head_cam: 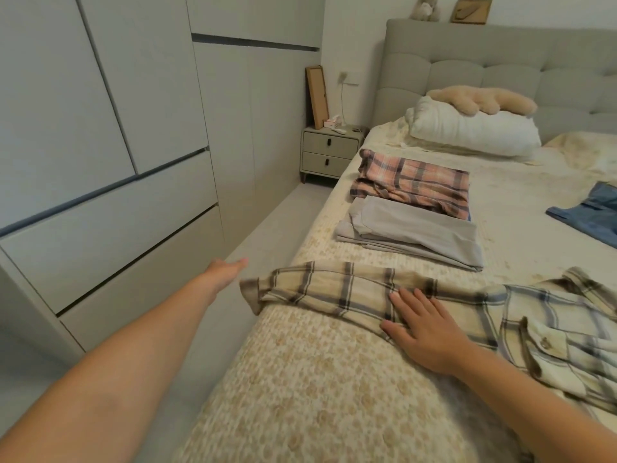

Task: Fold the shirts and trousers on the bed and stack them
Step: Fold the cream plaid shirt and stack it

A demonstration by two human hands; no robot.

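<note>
A cream plaid shirt [467, 305] lies spread on the bed [300, 379], one sleeve stretched left to the bed's edge. My right hand [424, 332] presses flat on that sleeve, fingers straight. My left hand [227, 270] reaches out over the floor just left of the sleeve's cuff, fingers straight, holding nothing. Further up the bed lie a folded grey garment [410, 233] and, behind it, a folded pink plaid garment [414, 187]. A blue garment [591, 215] lies unfolded at the right edge.
A white pillow [474, 132] with a beige plush toy [484, 100] sits by the grey headboard. A bedside cabinet [330, 152] stands left of the bed, with pale wardrobe doors [100, 145] across a narrow strip of floor.
</note>
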